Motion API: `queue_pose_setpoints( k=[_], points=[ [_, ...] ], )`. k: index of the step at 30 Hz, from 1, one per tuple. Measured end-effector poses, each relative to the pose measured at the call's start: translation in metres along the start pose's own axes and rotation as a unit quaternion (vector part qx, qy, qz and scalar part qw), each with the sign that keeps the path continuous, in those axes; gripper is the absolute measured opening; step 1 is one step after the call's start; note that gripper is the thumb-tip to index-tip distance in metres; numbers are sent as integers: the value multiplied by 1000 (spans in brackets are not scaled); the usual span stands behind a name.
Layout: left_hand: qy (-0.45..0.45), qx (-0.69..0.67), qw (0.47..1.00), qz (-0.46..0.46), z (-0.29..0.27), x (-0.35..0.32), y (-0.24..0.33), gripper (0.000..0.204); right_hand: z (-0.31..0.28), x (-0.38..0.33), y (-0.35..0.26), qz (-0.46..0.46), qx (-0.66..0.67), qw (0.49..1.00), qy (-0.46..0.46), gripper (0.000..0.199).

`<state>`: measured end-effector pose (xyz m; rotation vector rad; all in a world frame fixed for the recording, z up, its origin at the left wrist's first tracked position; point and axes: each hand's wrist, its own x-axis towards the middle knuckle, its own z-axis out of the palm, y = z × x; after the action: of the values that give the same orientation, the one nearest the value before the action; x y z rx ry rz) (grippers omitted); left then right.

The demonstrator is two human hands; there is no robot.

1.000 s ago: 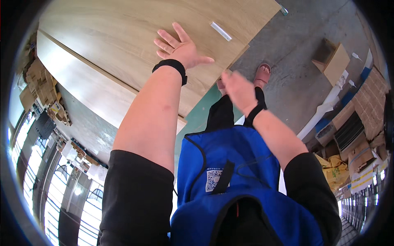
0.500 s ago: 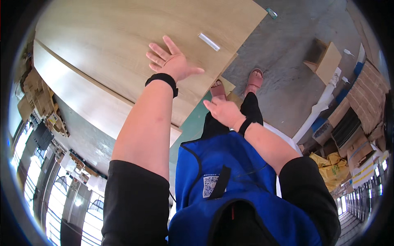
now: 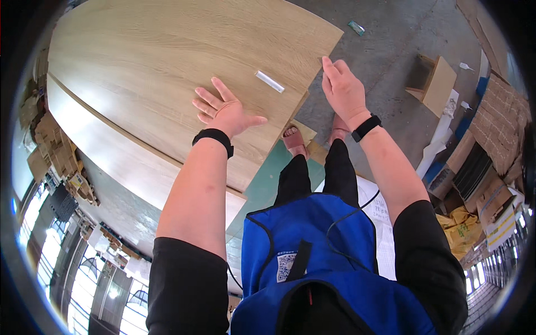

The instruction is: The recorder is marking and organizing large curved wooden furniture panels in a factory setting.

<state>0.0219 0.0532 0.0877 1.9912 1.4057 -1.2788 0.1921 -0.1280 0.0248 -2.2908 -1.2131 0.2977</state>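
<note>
A large light wood-grain board [image 3: 162, 61] lies before me. On its surface my left hand [image 3: 228, 117] rests with fingers spread and nothing in its grasp. A short white strip [image 3: 269, 81] lies on the board just beyond that hand. My right hand [image 3: 343, 92] is at the board's right edge, near the far corner, with its fingers bent and held together. Whether it pinches anything, or touches the edge, cannot be made out.
To the right on the grey floor [image 3: 385, 56] stands a small wooden box-like piece [image 3: 435, 84]. Cardboard [image 3: 497, 128] and a yellow bag [image 3: 460, 226] are piled at the far right. A small green packet [image 3: 356, 28] lies past the board's corner. More cardboard [image 3: 53, 139] is stacked at left.
My right hand has moved up and away from my body, from near my legs to the board's right edge. The left hand stays spread on the board. The view has shifted slightly.
</note>
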Motion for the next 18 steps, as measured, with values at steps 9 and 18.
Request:
queue_pose_setpoints(
  k=[9, 18],
  points=[
    [-1, -7, 1000, 14, 2, 0, -3, 151, 11, -44, -24, -14, -57, 994, -95, 37],
    [-7, -6, 1000, -1, -2, -2, -4, 152, -8, -60, -4, -4, -22, 995, -94, 37]
  ],
)
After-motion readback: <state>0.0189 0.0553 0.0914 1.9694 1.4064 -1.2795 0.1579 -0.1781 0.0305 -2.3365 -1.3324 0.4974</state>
